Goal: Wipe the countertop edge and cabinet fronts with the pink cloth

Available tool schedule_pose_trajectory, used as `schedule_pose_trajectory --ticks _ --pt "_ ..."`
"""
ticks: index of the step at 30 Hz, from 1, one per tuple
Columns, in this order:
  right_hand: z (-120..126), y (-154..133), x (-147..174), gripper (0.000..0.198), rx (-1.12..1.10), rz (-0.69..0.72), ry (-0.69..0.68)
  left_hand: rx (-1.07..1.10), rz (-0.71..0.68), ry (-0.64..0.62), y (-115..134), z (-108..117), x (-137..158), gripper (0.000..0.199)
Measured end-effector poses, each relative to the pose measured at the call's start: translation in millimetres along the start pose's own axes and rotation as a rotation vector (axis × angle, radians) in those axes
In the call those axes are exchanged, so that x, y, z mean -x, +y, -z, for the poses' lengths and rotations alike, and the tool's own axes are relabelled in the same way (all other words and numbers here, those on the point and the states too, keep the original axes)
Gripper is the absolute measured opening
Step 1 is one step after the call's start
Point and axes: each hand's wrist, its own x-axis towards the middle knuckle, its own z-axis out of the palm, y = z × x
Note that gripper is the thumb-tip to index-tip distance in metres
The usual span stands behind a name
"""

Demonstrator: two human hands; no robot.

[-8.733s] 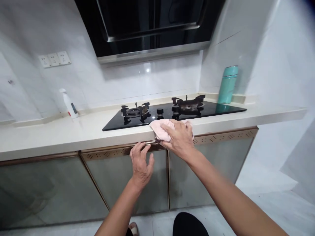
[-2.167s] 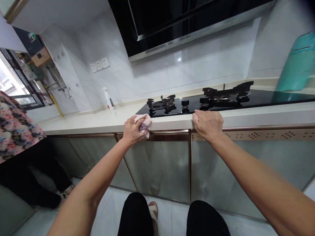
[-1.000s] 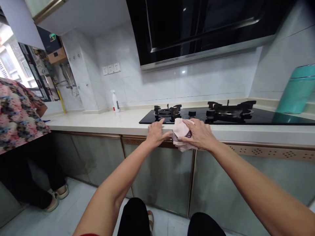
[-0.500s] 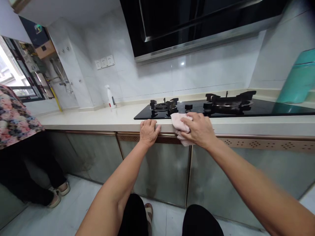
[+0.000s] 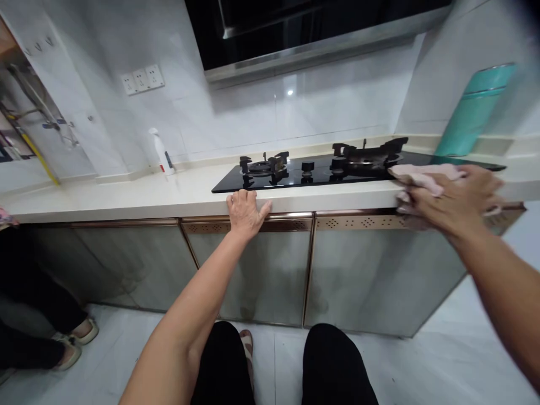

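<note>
My left hand [image 5: 245, 214] rests on the front edge of the white countertop [image 5: 126, 203], its fingers laid over the edge and the thumb apart, holding nothing. Far to the right, my right hand [image 5: 459, 197] grips a pale pink cloth [image 5: 422, 174]. The cloth is bunched under the fingers and lies against the counter's front edge, partly hanging down its face. Behind both hands, the black glass gas hob [image 5: 314, 171] is set into the counter, with a left burner [image 5: 262, 167] and a right burner [image 5: 367, 157].
A turquoise cylinder [image 5: 476, 112] stands at the back right. A white spray bottle [image 5: 162, 152] is near the wall on the left. Overhead hangs a black range hood [image 5: 312, 34]; cabinet doors [image 5: 257, 270] lie below. Another person's legs [image 5: 37, 298] show at left.
My right hand has slid the pink cloth a long way right along the counter edge. My left hand stays on the edge. The view has turned right.
</note>
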Motion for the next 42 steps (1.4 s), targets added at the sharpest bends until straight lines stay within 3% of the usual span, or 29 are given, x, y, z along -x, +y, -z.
schedule_pose_trajectory --ticks 4,7,9,11,14,17,22,25,27,30,35,38,42 --pt "-1 -92 37 0.047 -0.078 0.089 -0.135 -0.015 -0.004 -0.052 1 3 -2 0.050" --pt "1 -160 62 0.045 -0.084 0.433 -0.261 -0.040 -0.022 -0.034 -3 4 -3 0.052" --pt "1 -191 70 0.042 -0.083 0.561 -0.256 -0.051 -0.055 -0.007 -6 4 -2 0.053" --pt "-2 -202 71 0.042 -0.062 0.663 -0.228 -0.050 -0.088 0.023 -10 3 -2 0.054" --pt "-8 -182 59 0.048 -0.051 0.768 -0.189 -0.025 -0.113 0.059 -16 2 -2 0.055" --pt "-11 -129 37 0.059 -0.047 0.743 -0.161 0.007 -0.123 0.076 -19 2 -3 0.055" --pt "-2 -21 1 0.059 0.008 0.502 -0.057 0.020 -0.072 0.075 -16 -1 -5 0.057" --pt "7 29 -13 0.051 0.028 0.348 0.016 0.013 -0.036 0.069 -12 -4 -6 0.056" --pt "12 46 -17 0.047 0.021 0.242 0.027 -0.003 -0.021 0.060 -11 -5 -7 0.055" --pt "13 46 -17 0.046 -0.030 0.121 0.028 -0.028 -0.004 0.040 -8 -4 -8 0.053" --pt "0 -14 4 0.051 -0.058 0.051 0.030 -0.032 0.029 -0.005 -3 1 -9 0.051" --pt "-5 -77 27 0.051 -0.050 0.211 -0.072 -0.046 0.029 -0.013 -2 2 -8 0.053" --pt "-1 -162 52 0.046 -0.047 0.569 -0.234 -0.065 -0.014 -0.019 -5 5 -6 0.055"
